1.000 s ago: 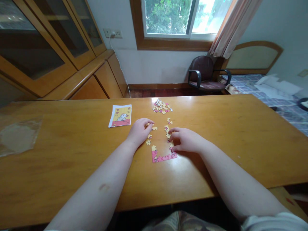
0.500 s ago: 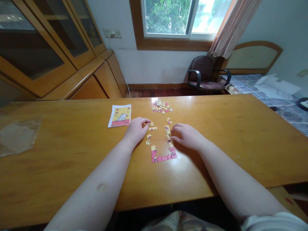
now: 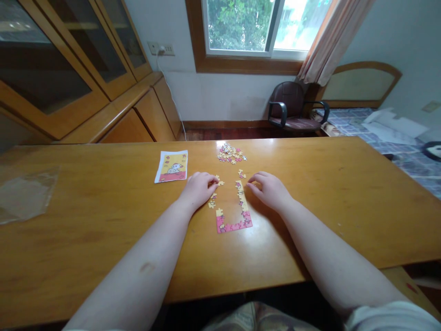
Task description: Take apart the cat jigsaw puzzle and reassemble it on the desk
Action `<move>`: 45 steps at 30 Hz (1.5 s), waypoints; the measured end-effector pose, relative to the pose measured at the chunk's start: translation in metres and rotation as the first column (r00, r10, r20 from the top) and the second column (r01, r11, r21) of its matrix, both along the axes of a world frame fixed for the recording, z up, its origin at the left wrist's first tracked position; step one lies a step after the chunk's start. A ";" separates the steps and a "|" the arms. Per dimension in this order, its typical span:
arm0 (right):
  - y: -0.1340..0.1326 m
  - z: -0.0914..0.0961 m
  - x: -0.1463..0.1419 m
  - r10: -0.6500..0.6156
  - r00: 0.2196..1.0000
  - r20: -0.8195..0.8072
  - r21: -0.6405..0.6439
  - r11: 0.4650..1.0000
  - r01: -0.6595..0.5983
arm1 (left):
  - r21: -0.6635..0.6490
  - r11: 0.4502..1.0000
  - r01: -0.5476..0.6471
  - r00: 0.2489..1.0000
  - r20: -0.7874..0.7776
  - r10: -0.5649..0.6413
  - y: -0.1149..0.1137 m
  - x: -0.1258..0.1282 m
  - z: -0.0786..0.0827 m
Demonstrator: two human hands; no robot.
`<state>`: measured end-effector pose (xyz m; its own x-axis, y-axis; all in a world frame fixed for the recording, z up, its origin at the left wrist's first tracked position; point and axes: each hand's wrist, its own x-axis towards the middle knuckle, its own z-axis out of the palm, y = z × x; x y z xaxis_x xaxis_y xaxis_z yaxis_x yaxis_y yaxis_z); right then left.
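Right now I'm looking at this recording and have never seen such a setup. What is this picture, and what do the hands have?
There's no machine here: one camera worn on a person's head looks forward and down, so the bare arms are the person's own. On the wooden table lie a heap of loose jigsaw pieces, a printed picture card, a clear plastic sheet and an L-shaped run of joined yellow and pink pieces. The left hand has its fingertips at some yellow pieces; I can't tell whether it holds one. The right hand is open, beside the run's upper end, with nothing visibly held.
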<state>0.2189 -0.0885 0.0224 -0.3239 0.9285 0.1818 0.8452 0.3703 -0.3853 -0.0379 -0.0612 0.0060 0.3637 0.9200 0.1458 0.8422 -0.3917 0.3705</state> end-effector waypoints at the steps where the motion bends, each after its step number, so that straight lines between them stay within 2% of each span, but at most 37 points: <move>1: 0.001 -0.001 0.001 -0.033 0.999 0.007 0.005 0.999 0.033 | 0.002 1.000 -0.004 1.000 -0.002 0.004 0.000 0.000 0.000; 9: 0.011 -0.002 0.013 -0.220 0.972 0.081 -0.052 0.973 0.225 | -0.019 0.999 -0.039 0.999 -0.037 0.038 -0.001 0.001 0.001; 15: 0.013 0.001 0.021 -0.102 0.984 0.145 -0.131 0.984 0.121 | 0.001 0.998 -0.057 0.998 -0.011 0.057 -0.002 0.002 0.001; 20: 0.012 -0.001 0.024 0.043 0.993 0.111 -0.182 0.983 -0.022 | -0.007 0.995 -0.097 0.995 -0.027 0.096 -0.002 0.002 0.000; 23: 0.013 -0.003 0.024 0.089 0.992 0.087 -0.222 0.973 -0.068 | -0.018 0.995 -0.101 0.994 -0.031 0.100 -0.001 0.003 -0.001; 27: 0.015 -0.007 0.023 0.078 0.993 0.086 -0.244 0.968 -0.055 | -0.026 0.993 -0.113 0.993 -0.048 0.112 -0.001 0.003 -0.001; 32: 0.017 -0.010 0.023 -0.010 0.997 0.071 -0.244 0.969 0.027 | -0.029 0.993 -0.114 0.992 -0.050 0.112 -0.002 0.004 0.000; 36: 0.017 -0.010 0.023 -0.089 0.996 -0.026 -0.267 0.960 0.079 | 0.011 0.995 -0.102 0.995 0.005 0.102 -0.002 0.005 0.001; 39: 0.014 -0.011 0.018 -0.157 0.972 -0.173 -0.300 0.949 0.100 | 0.077 0.996 -0.040 0.997 0.069 0.035 -0.007 0.005 0.002; 43: 0.014 -0.010 0.004 -0.267 0.874 -0.405 -0.313 0.939 0.142 | 0.243 0.968 0.056 0.992 0.097 -0.082 -0.019 0.010 0.009; 45: 0.018 -0.010 -0.004 -0.251 0.838 -0.484 -0.313 0.944 0.102 | 0.312 0.947 0.074 0.994 0.057 -0.096 -0.024 0.018 0.014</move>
